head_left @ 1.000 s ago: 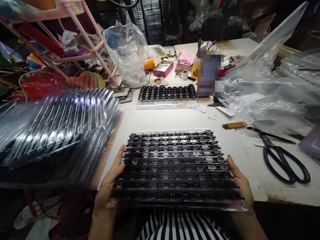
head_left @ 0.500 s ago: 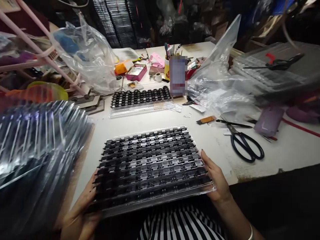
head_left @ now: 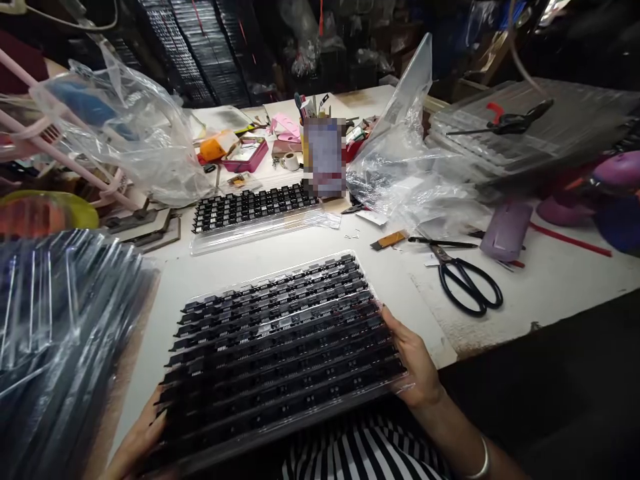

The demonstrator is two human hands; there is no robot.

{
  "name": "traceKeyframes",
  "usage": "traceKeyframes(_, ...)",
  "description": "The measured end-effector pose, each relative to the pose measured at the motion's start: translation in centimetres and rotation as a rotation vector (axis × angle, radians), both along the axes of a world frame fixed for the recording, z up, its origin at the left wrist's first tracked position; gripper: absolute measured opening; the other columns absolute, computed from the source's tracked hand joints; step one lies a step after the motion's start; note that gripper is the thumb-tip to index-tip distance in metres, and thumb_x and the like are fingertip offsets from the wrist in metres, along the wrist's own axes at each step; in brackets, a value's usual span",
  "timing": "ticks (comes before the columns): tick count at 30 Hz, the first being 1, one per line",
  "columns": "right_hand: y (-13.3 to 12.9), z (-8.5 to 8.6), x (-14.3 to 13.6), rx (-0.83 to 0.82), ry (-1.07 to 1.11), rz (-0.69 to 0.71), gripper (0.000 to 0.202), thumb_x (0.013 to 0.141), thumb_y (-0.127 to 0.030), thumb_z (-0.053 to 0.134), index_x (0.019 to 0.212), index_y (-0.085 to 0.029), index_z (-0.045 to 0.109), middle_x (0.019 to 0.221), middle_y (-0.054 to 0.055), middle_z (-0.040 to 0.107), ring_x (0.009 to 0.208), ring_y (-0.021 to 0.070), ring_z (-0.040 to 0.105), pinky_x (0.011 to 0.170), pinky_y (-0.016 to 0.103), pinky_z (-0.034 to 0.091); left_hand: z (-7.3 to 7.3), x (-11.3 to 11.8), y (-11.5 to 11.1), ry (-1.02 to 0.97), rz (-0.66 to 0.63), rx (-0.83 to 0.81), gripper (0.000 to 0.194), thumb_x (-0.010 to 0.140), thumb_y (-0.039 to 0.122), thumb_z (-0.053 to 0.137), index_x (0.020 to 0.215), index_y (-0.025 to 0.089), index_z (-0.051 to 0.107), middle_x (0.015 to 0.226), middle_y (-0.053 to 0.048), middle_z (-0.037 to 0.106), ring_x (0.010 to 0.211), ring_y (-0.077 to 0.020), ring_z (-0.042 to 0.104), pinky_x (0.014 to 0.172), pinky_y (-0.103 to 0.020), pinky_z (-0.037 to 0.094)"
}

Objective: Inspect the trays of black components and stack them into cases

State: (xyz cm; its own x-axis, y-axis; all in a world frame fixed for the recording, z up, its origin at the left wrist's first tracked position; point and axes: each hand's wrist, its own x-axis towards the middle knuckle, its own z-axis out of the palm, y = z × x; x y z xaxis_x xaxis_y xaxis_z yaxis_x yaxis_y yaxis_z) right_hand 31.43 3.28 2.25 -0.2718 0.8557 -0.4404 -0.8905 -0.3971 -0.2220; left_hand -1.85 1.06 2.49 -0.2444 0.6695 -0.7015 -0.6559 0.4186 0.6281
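Note:
A clear plastic tray filled with rows of black parts (head_left: 280, 347) is held up at the table's front edge, tilted a little. My left hand (head_left: 143, 430) grips its left side, with the fingers partly hidden beneath it. On the right side, my right hand (head_left: 413, 363) is closed on the tray's edge, thumb on the rim. Behind it on the white table (head_left: 420, 313) lies a second clear tray (head_left: 250, 233) with similar black parts (head_left: 250, 207).
Stacked clear trays (head_left: 60, 320) stand at the left. Black-handled scissors (head_left: 470, 283), an orange cutter (head_left: 389, 240) and a purple case (head_left: 506, 230) lie right. Plastic bags (head_left: 120, 133) and a pink box (head_left: 245, 155) are farther back.
The view has turned to the right, so the table items appear farther left. The held tray has shifted left and slightly down in view, with both hands still on it.

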Motion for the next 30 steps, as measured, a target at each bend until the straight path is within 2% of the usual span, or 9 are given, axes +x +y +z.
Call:
traceKeyframes(5,0.0,-0.1,0.0,-0.006,0.026,-0.028,0.028,0.093,-0.032,0.049,0.109,-0.021,0.069,0.101,0.003,0.073,0.102,0.0200,0.065,0.099,0.040,0.045,0.5,1.7,0.5,0.122,0.210,-0.072,0.050,0.082,0.016,0.047,0.129,0.033,0.052,0.097,0.009,0.073,0.089,-0.0104,0.068,0.067,-0.011,0.054)
traceKeyframes(9,-0.1,-0.3,0.2,-0.057,0.031,0.002,0.029,0.094,-0.034,0.047,0.106,-0.021,0.070,0.097,0.003,0.074,0.101,0.0201,0.065,0.099,0.040,0.045,0.1,1.6,0.6,0.132,0.160,0.011,0.045,0.076,0.010,0.051,0.115,0.028,0.063,0.102,0.004,0.073,0.090,-0.0119,0.068,0.072,-0.012,0.052)
traceKeyframes(14,0.0,-0.3,0.4,-0.119,0.006,0.027,0.027,0.092,-0.032,0.050,0.097,-0.020,0.073,0.094,0.004,0.075,0.101,0.0217,0.066,0.099,0.042,0.045,-0.5,1.1,0.1,0.049,0.037,0.191,0.052,0.071,0.006,0.059,0.120,0.022,0.061,0.104,-0.002,0.072,0.097,-0.0187,0.067,0.081,-0.021,0.053)
traceKeyframes(18,-0.1,-0.5,0.1,-0.172,-0.033,-0.067,0.025,0.089,-0.031,0.051,0.096,-0.021,0.073,0.092,0.004,0.075,0.096,0.0223,0.068,0.099,0.043,0.045,-0.3,1.5,0.2,-0.028,0.012,0.255,0.054,0.073,0.005,0.058,0.125,0.020,0.058,0.104,-0.005,0.072,0.100,-0.0224,0.065,0.091,-0.031,0.051)
traceKeyframes(22,-0.3,-0.2,-0.7,-0.265,-0.057,-0.254,0.035,0.090,-0.041,0.046,0.092,-0.020,0.074,0.087,0.004,0.075,0.086,0.0225,0.070,0.098,0.043,0.047,0.1,1.8,0.1,-0.119,0.093,0.220,0.048,0.081,0.005,0.047,0.126,0.018,0.056,0.100,-0.007,0.073,0.087,-0.0182,0.069,0.090,-0.032,0.052)
traceKeyframes(25,-0.4,0.1,-1.1,-0.286,-0.077,-0.326,0.037,0.091,-0.042,0.044,0.092,-0.022,0.074,0.082,0.003,0.075,0.079,0.0209,0.071,0.098,0.041,0.047,0.4,1.9,-0.2,-0.179,0.181,0.220,0.046,0.084,0.005,0.040,0.125,0.015,0.057,0.095,-0.008,0.074,0.081,-0.0174,0.070,0.088,-0.034,0.052)
traceKeyframes(27,-0.4,0.1,-1.2,-0.279,-0.079,-0.313,0.034,0.092,-0.040,0.045,0.092,-0.022,0.074,0.080,0.002,0.075,0.077,0.0193,0.071,0.099,0.040,0.047,0.5,2.0,-0.5,-0.195,0.193,0.233,0.046,0.083,0.004,0.039,0.125,0.015,0.057,0.094,-0.008,0.074,0.083,-0.0188,0.070,0.090,-0.036,0.052)
traceKeyframes(30,-0.4,-0.2,-0.9,-0.240,-0.105,-0.227,0.027,0.090,-0.034,0.049,0.096,-0.022,0.073,0.087,0.002,0.076,0.080,0.0192,0.071,0.099,0.040,0.047,0.5,2.1,-0.6,-0.200,0.114,0.271,0.050,0.081,0.002,0.043,0.127,0.017,0.055,0.098,-0.007,0.073,0.093,-0.0208,0.068,0.095,-0.037,0.048)
